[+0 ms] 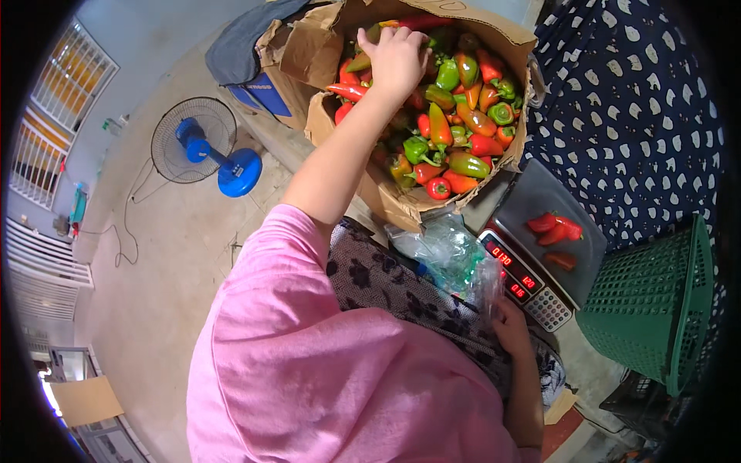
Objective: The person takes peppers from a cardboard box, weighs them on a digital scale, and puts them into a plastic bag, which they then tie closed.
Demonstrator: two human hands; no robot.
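My left hand (pixel 395 60) reaches over the far left part of an open cardboard box (pixel 397 207), thumb and fingers apart above the peppers. The box is heaped with red, green and mottled peppers (pixel 440 127). No pepper shows in that hand, though its fingertips are partly hidden. My right hand (pixel 509 324) grips a clear plastic bag (pixel 488 284) beside the scale. The digital scale (pixel 527 289) has a lit red display and a keypad. On its metal tray lie several red peppers (pixel 554 228), one of them apart from the others.
More crumpled clear plastic (pixel 440 251) lies between box and scale. A green slatted basket (pixel 644 305) stands right of the scale. Dark patterned cloth (pixel 617 100) hangs at the far right. A blue fan (pixel 202 150) stands on the floor (pixel 154 293) at the left.
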